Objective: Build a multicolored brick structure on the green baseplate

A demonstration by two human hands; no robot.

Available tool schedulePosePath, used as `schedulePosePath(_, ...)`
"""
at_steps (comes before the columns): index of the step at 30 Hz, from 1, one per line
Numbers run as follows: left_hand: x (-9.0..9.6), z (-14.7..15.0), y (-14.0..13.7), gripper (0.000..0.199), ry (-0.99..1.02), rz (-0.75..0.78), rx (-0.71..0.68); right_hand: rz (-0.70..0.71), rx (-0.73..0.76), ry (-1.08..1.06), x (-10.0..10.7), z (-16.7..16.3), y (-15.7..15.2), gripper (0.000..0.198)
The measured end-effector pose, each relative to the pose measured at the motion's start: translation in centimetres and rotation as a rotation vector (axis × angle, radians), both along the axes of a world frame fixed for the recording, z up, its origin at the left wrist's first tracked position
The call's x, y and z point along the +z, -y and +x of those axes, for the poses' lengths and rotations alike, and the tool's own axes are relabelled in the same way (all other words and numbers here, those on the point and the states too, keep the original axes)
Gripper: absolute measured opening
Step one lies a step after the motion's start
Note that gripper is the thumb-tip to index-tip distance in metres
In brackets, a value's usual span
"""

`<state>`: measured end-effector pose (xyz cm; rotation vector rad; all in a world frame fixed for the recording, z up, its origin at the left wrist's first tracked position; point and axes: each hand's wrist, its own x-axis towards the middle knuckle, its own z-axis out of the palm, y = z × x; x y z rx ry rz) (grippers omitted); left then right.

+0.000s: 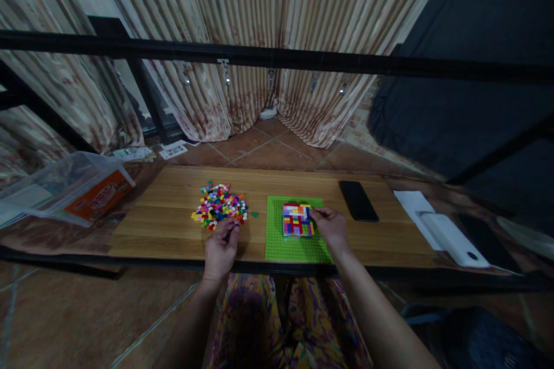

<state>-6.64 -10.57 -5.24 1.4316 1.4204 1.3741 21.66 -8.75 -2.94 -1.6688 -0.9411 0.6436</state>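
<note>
A heap of small toy building bricks (220, 203) in many colours lies left of centre on the table. At its near edge is my left hand (220, 247), thumb and fingers pinched together; what sits between the fingertips is too small to name. A square, multicoloured brick structure (298, 221) stands on a green baseplate (274, 248). My right hand (332, 228) is closed at the structure's upper right side, its fingertips touching or very near it. Whatever those fingers pinch is hidden. One green brick (255, 214) lies alone between heap and baseplate.
The low wooden table (147, 213) also bears a black phone (358, 200) at right. A clear plastic box (82, 184) with an orange label stands beyond its left end. White objects, including a power bank-like slab (454, 239), lie to the right. A dark metal bar (277, 59) crosses beyond the table.
</note>
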Motion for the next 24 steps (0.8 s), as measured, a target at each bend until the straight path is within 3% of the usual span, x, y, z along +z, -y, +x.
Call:
schedulePosePath(9,-0.4,-0.05,-0.03,0.032,-0.023,0.006,-0.003,-0.016,-0.004,-0.165,0.28,-0.53,0.33,0.039)
schedulePosePath(24,0.35,0.25,0.21,0.029,-0.088,0.021,0.017,-0.018,-0.013,-0.205,0.14,-0.21,-0.19,0.036)
